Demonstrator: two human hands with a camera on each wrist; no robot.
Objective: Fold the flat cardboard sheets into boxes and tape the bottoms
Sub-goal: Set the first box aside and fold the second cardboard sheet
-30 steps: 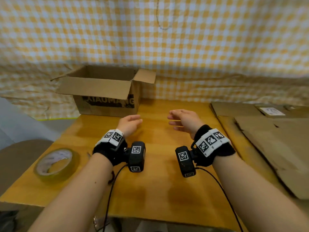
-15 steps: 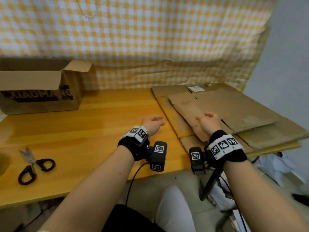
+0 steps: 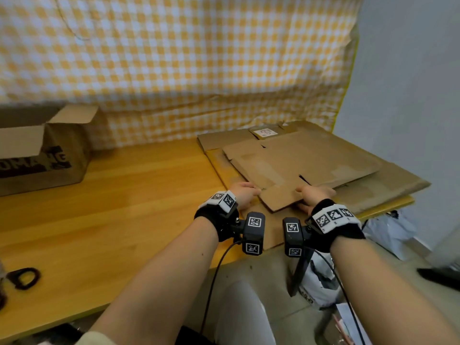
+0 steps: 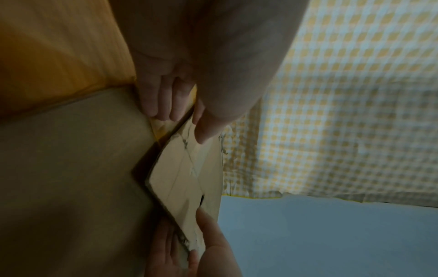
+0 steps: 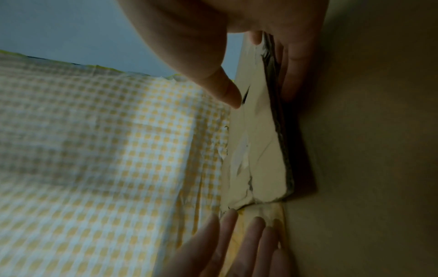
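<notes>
A yellow-and-white checked cloth (image 3: pixel 174 58) hangs as a backdrop behind a varnished wooden table (image 3: pixel 112 220), with a pale grey wall to the right. On the table's right end lies a pile of flattened brown cardboard sheets (image 3: pixel 311 158), some overhanging the edge. Both hands have hold of the near flap of the top cardboard sheet (image 3: pixel 281 197). The left hand (image 3: pixel 242 194) has its thumb on top of the flap's left corner and its fingers (image 4: pixel 163 97) slid under it; the right hand (image 3: pixel 313 195) pinches the right side likewise, thumb above and fingers (image 5: pixel 294 56) beneath. The wrist views show the flap's edge raised a little off the sheet below, likely so that this one sheet can be parted from the pile and drawn to the bare table for folding. At far left stands an already erected brown cardboard box with black lettering (image 3: pixel 42 158), flaps open, and black-handled scissors (image 3: pixel 23 277) lie near the front edge, probably within reach for taping.
</notes>
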